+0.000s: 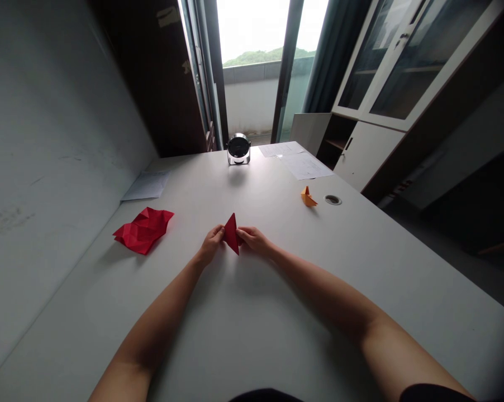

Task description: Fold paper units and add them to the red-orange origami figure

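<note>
Between my two hands, just above the white table, is a folded piece of red paper with pointed upper and lower tips. My left hand pinches its left edge between thumb and fingers. On the opposite edge, my right hand grips the paper, with some fingertips hidden behind it. Off to the left lies a creased, partly opened sheet of red paper. A small orange folded paper figure sits farther back on the right, apart from both hands.
A round black device on a metal stand stands at the table's far end. White sheets lie at the back right, and another paper stack is by the left wall. A round cable hole opens near the right edge.
</note>
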